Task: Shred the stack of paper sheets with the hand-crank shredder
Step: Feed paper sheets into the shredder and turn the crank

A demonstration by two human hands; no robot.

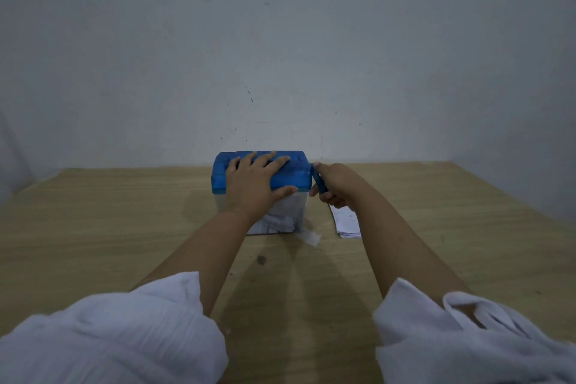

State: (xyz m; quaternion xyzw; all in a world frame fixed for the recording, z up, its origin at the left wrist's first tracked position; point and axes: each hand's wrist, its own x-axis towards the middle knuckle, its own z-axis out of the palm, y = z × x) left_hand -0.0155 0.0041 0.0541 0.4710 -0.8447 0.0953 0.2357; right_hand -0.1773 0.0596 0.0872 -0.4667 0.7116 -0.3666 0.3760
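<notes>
I log hand-crank shredder (294, 179) on table (124, 212) at 12 o'clock. On its blue lid (223, 173), left hand (252, 184) flat, fingers straight. At shredder's 3 o'clock, right hand (335, 185) curls round crank handle (320, 181). At 4 o'clock, paper stack (347, 223) beside clear bin (290, 212).

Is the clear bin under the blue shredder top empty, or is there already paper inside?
Not empty: white shreds lie heaped inside the clear bin. The left forearm covers part, so the level is unclear.
</notes>
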